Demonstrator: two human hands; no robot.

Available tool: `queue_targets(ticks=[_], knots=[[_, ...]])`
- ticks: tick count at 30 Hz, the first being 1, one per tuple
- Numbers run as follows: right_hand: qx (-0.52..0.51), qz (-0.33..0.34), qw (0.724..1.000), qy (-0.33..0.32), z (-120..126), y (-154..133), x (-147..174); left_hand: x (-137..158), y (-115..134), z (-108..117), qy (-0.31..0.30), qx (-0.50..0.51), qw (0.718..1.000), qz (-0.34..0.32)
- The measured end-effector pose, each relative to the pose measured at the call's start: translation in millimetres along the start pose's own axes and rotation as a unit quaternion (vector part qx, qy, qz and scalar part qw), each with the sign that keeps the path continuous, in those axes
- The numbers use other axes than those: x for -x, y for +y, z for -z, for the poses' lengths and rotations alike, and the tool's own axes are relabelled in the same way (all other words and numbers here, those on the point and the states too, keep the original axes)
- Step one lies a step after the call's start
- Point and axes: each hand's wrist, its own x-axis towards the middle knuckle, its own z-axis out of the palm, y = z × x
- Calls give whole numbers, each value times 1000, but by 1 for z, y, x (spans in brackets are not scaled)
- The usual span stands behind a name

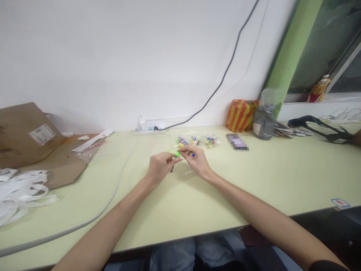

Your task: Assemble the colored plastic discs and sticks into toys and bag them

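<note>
your left hand (pixel 162 164) and right hand (pixel 197 160) were together, fingertips pinched on a green piece (pixel 177 154) between them. three filled bags (pixel 211 141) at one o'clock looked done; a black piece (pixel 172 169) at seven and a pale piece (pixel 189 172) at five remained unbagged.

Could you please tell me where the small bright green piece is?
In the head view, the green piece is near the centre, between the left hand and right hand, in front of the clear bags of coloured pieces.
</note>
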Motion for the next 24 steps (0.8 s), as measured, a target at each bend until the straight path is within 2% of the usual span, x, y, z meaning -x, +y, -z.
queue_targets(ticks=[3, 10, 17, 24], knots=[[-8, 3, 1000, -13, 0, -1, 1, 0, 3, 1, 2, -13, 1000, -1], [-6, 67, 995, -71, -3, -5, 5, 1, 6, 2, 9, -26, 1000, -12], [4, 67, 996, -57, -6, -8, 7, 1, 6, 4, 17, -35, 999, 9], [-17, 60, 997, -55, -1, 3, 3, 1, 4, 5, 13, -53, 998, -16]])
